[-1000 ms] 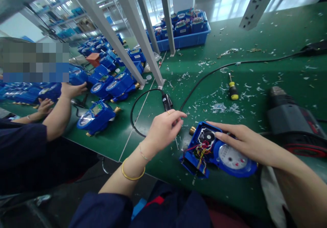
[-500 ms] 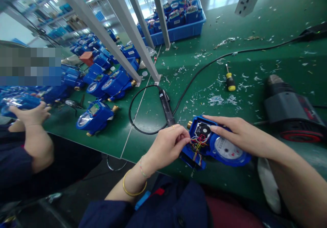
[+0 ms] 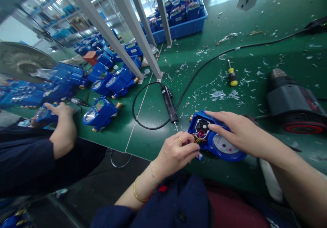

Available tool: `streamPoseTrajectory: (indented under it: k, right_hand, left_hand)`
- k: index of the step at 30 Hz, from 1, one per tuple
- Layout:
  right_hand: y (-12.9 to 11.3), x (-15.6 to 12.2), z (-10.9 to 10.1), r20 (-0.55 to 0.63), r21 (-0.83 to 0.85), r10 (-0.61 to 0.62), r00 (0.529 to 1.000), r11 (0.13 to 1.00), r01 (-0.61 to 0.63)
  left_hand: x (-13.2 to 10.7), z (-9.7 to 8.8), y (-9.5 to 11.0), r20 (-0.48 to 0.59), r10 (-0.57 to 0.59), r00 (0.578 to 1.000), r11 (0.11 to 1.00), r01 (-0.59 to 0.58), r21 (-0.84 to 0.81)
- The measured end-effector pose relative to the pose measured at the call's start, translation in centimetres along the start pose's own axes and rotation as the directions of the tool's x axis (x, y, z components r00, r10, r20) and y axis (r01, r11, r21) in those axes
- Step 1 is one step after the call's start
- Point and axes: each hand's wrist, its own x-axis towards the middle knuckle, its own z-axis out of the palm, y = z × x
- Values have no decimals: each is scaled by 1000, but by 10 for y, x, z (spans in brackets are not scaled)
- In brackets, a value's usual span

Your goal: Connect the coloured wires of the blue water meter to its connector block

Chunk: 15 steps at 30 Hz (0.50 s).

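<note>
A blue water meter (image 3: 212, 140) with a round dial (image 3: 224, 144) lies on the bench in front of me, its box part uncovered. Inside the box show a black-and-white part (image 3: 203, 126) and red, yellow and white wires (image 3: 200, 136). My right hand (image 3: 230, 126) grips the meter, fingers along its far side and thumb by the box rim. At the box's near left corner, my left hand (image 3: 180, 150) is closed on the blue cover, largely hidden by the fingers; a small blue-white end (image 3: 200, 156) shows beneath them. Just beyond lies an electric screwdriver (image 3: 169, 102), its bit toward my left hand.
A yellow-black screwdriver (image 3: 232, 77) and a heat gun (image 3: 293, 102) lie to the right among plastic scraps. A black cable (image 3: 204, 66) crosses the bench. Metal posts (image 3: 150, 58) rise ahead, near a blue crate (image 3: 178, 29) of meters. At left, a co-worker's hand (image 3: 61, 110) handles a meter.
My left hand has shifted right and closer to the box, and the hanging cover is now mostly behind it. The electric screwdriver's bit has come into sight. The co-worker's hand has moved right and lower.
</note>
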Motion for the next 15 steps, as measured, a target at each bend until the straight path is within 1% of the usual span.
streamPoseTrajectory:
  k: [1, 2, 4, 6, 7, 9, 12, 13, 15]
  right_hand:
    - [-3, -3, 2, -84, -62, -20, 996, 998, 14]
    - [-7, -6, 4, -177, -134, -49, 983, 991, 26]
    - [-17, -12, 7, -343, -272, -132, 930, 962, 36]
    - [-29, -17, 10, -446, -355, -205, 872, 934, 38]
    - [-34, -20, 11, -467, -382, -231, 854, 923, 42]
    - [-45, -23, 13, -466, -435, -272, 842, 899, 50]
    - [-54, -26, 15, -449, -522, -327, 831, 851, 53]
    - [-56, -27, 17, -451, -538, -344, 823, 841, 57]
    - [-59, -32, 21, -475, -536, -367, 800, 842, 68]
  left_hand:
    - [-2, 1, 0, 0, 4, 1000, 1000, -4, 10]
    - [-4, 0, 0, -8, -4, 1000, 1000, 4, -10]
    - [-10, -4, 0, -12, -52, 999, 994, 50, -98]
    - [-15, -8, 0, 18, -98, 995, 982, 100, -162]
    - [-17, -9, 1, 29, -115, 993, 979, 118, -166]
    - [-21, -6, 3, 1, -148, 989, 984, 147, -105]
    - [-23, 7, 8, -107, -215, 971, 973, 223, 64]
    - [-23, 12, 10, -131, -241, 962, 958, 257, 127]
    - [-21, 19, 17, -146, -301, 942, 910, 330, 252]
